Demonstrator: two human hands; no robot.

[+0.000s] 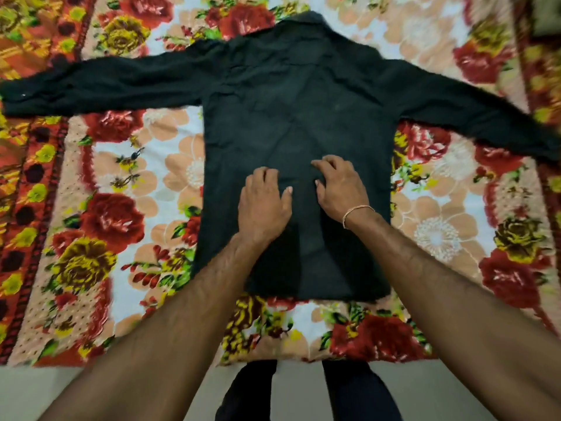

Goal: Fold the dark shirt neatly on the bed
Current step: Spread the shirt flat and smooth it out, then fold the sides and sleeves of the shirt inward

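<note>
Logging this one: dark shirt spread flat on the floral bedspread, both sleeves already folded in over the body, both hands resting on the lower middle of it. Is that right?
Not quite. In the head view both sleeves of the dark shirt are stretched straight out to the sides, not folded in. The rest holds: it lies flat on the floral bedspread, with the left hand and right hand resting on its lower middle.

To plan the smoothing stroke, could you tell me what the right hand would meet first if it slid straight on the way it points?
Only more dark shirt, probably up to its collar.
</note>
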